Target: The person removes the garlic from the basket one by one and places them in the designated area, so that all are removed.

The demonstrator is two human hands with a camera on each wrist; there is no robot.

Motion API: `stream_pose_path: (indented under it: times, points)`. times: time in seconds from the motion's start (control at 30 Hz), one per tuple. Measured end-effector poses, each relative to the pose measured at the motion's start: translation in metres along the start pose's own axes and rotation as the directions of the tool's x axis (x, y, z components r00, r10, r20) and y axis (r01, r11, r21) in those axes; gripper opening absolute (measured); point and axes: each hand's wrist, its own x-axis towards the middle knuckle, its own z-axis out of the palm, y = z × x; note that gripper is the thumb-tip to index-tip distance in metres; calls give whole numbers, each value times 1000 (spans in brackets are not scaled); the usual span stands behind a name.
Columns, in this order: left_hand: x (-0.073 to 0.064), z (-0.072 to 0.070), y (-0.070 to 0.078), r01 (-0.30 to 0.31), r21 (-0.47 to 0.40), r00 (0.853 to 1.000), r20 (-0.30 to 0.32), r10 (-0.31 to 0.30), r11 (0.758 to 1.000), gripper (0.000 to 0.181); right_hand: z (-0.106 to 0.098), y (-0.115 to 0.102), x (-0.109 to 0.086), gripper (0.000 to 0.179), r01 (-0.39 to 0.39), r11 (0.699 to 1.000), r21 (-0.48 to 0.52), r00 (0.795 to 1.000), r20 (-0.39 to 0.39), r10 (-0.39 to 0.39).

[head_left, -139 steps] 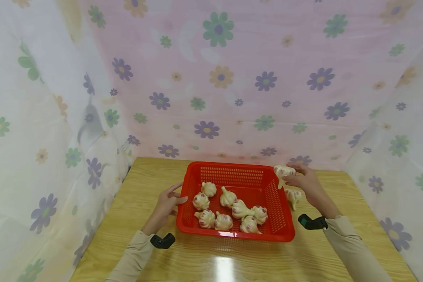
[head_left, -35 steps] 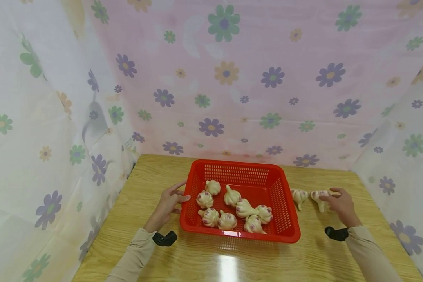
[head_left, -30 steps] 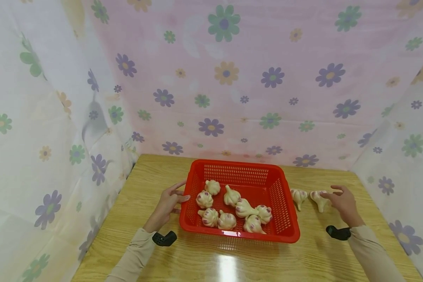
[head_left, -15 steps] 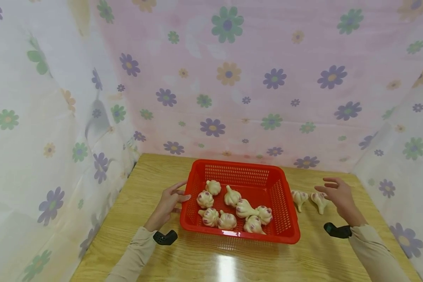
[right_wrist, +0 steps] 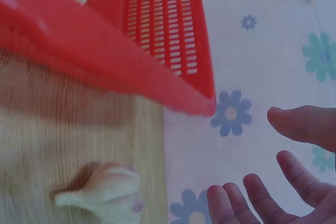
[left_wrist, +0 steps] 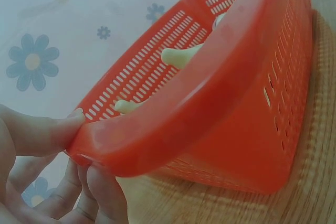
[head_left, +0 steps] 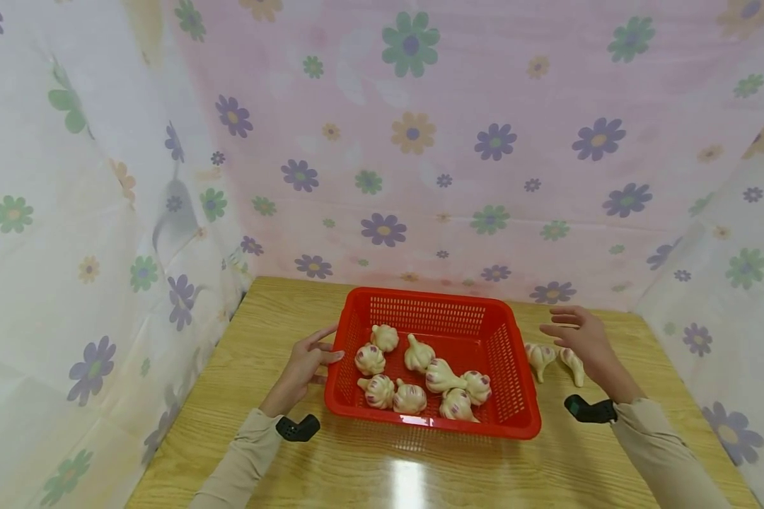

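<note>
A red plastic basket [head_left: 429, 423] with slotted walls stands on the table, holding several garlic bulbs [head_left: 442, 376]. My left hand [head_left: 302, 364] grips its left rim, thumb on top and fingertips [left_wrist: 107, 187] under the lip. To the right of the basket, two more bulbs lie on the wood: one garlic bulb [head_left: 540, 357] close to the basket wall, another garlic bulb [head_left: 571, 364] partly hidden by my right hand [head_left: 582, 339]. That hand hovers above them with nothing in it. Its fingers are spread apart in the right wrist view [right_wrist: 294, 177].
The wooden table [head_left: 261, 466] has bare wood in front of the basket and to its left. A flowered cloth [head_left: 420, 212] hangs behind and along both sides. A dark wrist camera [head_left: 588, 410] sits on each forearm.
My right hand carried a garlic bulb from the basket's right rim to the table on the right and let it go. It has since moved left, back toward the basket. My left hand stayed put.
</note>
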Motion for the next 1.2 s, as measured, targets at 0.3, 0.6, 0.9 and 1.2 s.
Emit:
stream_pose_path:
  times: [0.3,0.6,0.9,1.2]
  points:
    - [2,-1,-1,24,-1,1000,1,-24,1000,57,22,-21,2,55,16,1000,-5,999,44,-16]
    - [2,-3,-2,32,-15,999,12,-32,999,57,43,-34,2,55,20,1000,23,994,105,-22]
    - [4,-1,-2,30,-19,999,27,-30,999,58,62,-46,4,49,23,998,53,985,172,-32]
    - [3,-1,-2,22,-25,1000,12,-21,999,59,86,-54,8,46,27,998,55,971,237,-39]
